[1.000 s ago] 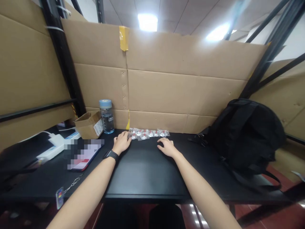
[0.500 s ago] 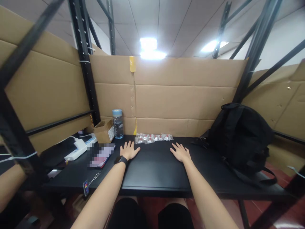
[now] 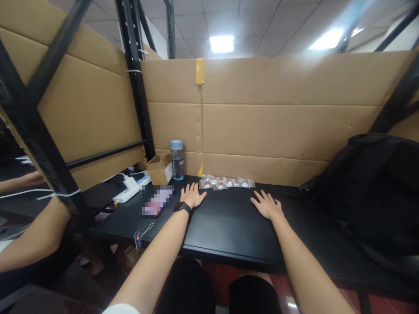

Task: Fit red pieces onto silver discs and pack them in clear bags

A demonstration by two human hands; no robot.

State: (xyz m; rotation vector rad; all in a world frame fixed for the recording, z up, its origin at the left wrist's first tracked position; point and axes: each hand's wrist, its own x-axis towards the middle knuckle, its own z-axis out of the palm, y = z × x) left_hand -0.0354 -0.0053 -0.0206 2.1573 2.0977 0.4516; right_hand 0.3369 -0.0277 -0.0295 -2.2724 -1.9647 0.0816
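My left hand (image 3: 193, 196) rests palm down on the black table (image 3: 225, 226), fingers spread, with a dark watch (image 3: 182, 207) on the wrist. To its left lies a phone (image 3: 159, 201), partly blurred out, with a chain and small charm (image 3: 138, 239) trailing over the table's front edge. My right hand (image 3: 267, 205) is also flat on the tabletop, its fingers apart and nothing under them that I can see. Beyond and between both hands, several small clear packets (image 3: 225, 182) with red and silvery contents lie in a row by the cardboard wall.
A water bottle (image 3: 177, 161) with a blue lid and an open cardboard box (image 3: 160, 169) stand back left, near a white power strip (image 3: 131, 190). A black backpack (image 3: 376, 196) fills the right side. Cardboard panels (image 3: 262, 126) enclose the table. Another person's arm (image 3: 42, 231) shows at far left.
The camera view has turned left, so everything sits further right in the picture and more of the other person's arm shows. Both my hands stay flat in place on the table.
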